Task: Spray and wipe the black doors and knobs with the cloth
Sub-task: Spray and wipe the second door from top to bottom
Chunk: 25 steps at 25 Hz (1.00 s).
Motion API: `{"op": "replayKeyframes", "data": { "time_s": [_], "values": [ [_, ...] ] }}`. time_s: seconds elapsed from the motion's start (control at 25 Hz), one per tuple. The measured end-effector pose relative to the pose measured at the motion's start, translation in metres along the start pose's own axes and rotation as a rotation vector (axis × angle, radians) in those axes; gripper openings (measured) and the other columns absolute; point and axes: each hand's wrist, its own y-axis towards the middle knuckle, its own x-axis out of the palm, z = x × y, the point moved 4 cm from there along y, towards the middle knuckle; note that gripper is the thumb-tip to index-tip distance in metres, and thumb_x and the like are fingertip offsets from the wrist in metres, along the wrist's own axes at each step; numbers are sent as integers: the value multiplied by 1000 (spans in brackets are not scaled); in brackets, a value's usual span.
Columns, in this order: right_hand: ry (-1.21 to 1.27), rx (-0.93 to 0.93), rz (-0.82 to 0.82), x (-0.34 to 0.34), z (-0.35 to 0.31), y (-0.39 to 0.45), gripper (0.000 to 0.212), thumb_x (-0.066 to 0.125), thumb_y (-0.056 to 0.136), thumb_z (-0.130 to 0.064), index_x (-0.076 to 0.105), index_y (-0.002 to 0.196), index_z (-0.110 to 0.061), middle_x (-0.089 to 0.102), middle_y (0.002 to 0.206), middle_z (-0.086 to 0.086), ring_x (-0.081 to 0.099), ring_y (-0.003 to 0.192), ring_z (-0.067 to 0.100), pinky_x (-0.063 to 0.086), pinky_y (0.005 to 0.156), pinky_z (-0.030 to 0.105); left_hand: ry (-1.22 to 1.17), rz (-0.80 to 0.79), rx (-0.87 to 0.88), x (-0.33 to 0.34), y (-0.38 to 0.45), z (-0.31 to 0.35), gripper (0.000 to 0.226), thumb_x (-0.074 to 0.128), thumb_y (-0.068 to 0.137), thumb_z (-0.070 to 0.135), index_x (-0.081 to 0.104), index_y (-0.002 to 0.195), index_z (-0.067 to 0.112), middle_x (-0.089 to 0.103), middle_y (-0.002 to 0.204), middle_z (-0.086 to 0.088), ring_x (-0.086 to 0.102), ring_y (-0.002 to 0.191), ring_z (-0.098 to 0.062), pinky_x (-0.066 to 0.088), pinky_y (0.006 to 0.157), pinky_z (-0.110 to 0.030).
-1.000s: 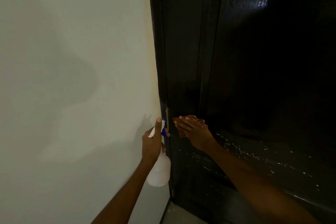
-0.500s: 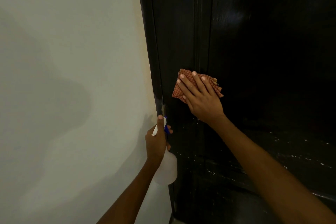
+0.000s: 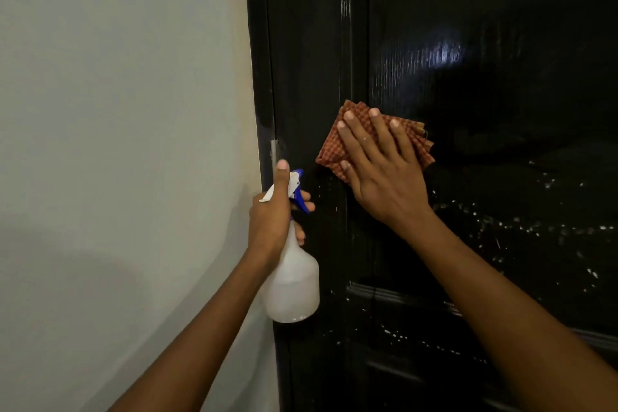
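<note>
Glossy black door, droplet-speckled (lower panel); pale wall at left edge. Right hand spread flat on checked cloth; left hand gripping spray bottle.

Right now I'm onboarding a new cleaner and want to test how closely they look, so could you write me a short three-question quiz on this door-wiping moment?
1. True or false: the right hand presses the checked cloth flat against the black door.
2. What does the left hand grip? A) a sponge B) a white spray bottle C) a door knob
3. Fill in: the white droplets on the door lie mostly ______ the cloth, to the right.

Key:
1. True
2. B
3. below
</note>
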Motion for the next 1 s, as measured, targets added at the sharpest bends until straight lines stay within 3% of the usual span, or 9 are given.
{"op": "replayKeyframes", "data": {
  "time_s": [0.2,0.36,0.56,0.8,1.0],
  "values": [
    [-35,81,87,-2,8,-36,69,28,107,-49,15,166,-16,5,174,6,4,160,31,-1,129,47,-83,-36,97,-12,-9,-29,79,32,93,73,70,94,5,76,84,-12,60,50,-23,50,45,-28],
    [-36,138,92,-9,28,-51,70,30,106,-48,14,166,-15,5,174,5,4,160,30,5,129,50,-91,-67,168,-21,-17,-20,76,33,94,70,70,94,3,76,85,-16,62,53,-28,49,43,-28],
    [-27,196,75,-12,34,-48,69,28,106,-50,19,165,-14,9,174,5,7,160,30,11,128,52,-96,-93,179,-16,-13,11,77,33,95,68,69,97,0,75,87,-18,62,48,-22,49,41,-26],
    [-23,231,90,-8,30,-74,70,29,106,-49,18,165,-12,5,174,7,4,160,31,2,129,50,-111,-117,137,0,-17,17,70,38,95,66,65,98,1,67,74,-10,61,50,-15,47,39,-23],
    [-39,227,29,-5,26,-97,72,34,106,-48,17,165,-13,2,174,7,4,160,32,7,128,53,-109,-118,187,-4,-15,34,72,37,95,68,65,103,2,69,80,-14,63,50,-16,48,39,-23]
  ]
}}
